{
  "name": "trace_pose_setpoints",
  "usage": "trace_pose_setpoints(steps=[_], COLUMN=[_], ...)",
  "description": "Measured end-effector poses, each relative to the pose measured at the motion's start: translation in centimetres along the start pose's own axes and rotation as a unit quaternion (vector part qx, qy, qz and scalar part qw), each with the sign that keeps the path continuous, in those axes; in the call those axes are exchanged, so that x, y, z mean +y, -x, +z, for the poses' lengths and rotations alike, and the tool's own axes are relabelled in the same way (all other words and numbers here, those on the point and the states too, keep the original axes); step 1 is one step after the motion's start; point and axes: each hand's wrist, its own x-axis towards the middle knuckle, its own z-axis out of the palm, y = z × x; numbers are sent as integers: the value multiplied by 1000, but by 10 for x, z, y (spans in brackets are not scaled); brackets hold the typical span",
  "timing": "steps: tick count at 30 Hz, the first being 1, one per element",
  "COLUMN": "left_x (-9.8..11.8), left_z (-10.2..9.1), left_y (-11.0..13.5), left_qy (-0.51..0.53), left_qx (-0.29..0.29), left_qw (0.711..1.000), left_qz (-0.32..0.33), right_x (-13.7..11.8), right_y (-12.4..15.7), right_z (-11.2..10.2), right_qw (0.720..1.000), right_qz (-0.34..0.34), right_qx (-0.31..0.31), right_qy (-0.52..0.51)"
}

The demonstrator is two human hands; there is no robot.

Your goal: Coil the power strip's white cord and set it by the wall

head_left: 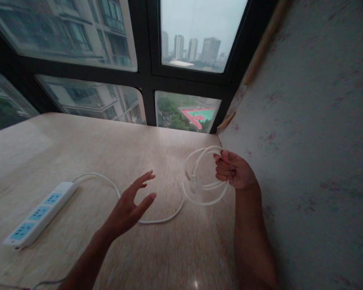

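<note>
My right hand (234,169) is closed around the upper right of a looped white power cord (204,203), holding the coils up near the wall. A pale plug (195,184), somewhat blurred, hangs at the left side of these loops. From the coils the cord runs left across the surface, passes behind my left hand (131,205) and joins a white power strip (42,213) with blue socket panels. My left hand hovers over the cord with thumb and fingers apart, holding nothing.
The marbled stone ledge (87,241) extends up to dark-framed windows (151,96). Flower-patterned wallpaper (314,161) covers the wall close on the right, with a peeling piece (226,122) at the window corner. A dark cable (50,282) lies at the bottom left.
</note>
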Motion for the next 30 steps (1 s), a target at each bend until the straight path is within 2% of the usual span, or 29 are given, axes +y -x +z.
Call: trace_pose_setpoints(steps=[1, 3, 5, 8, 11, 13, 16, 19, 22, 26, 30], left_x=[13, 36, 55, 73, 80, 80, 80, 82, 84, 86, 90], left_z=[9, 25, 38, 49, 52, 51, 52, 55, 56, 50, 38], left_y=[-2, -10, -22, -38, -45, -45, -42, -40, -39, -36, -35], left_qy=[94, 246, 335, 335, 324, 368, 454, 525, 570, 617, 668], left_qx=[-8, -39, -63, -121, -130, -145, -160, -125, -93, -54, 40], left_qw=[996, 968, 940, 931, 928, 907, 861, 819, 790, 759, 726], left_qz=[0, -5, -12, -85, -132, -143, -166, -194, -206, -202, -161], right_x=[2, 7, 12, 17, 19, 20, 22, 26, 30, 34, 44], right_y=[-1, -2, -3, -6, -9, -11, -15, -19, -22, -27, -34], right_z=[5, 14, 23, 30, 32, 35, 40, 46, 48, 47, 50], right_qw=[1000, 998, 995, 991, 991, 991, 990, 990, 991, 998, 998], right_qz=[13, 36, 57, 81, 81, 77, 66, 42, 8, -20, -31], right_qx=[-16, -39, -58, -74, -56, -43, -25, 2, 24, 11, -20], right_qy=[12, 39, 62, 82, 91, 98, 119, 138, 129, 50, -48])
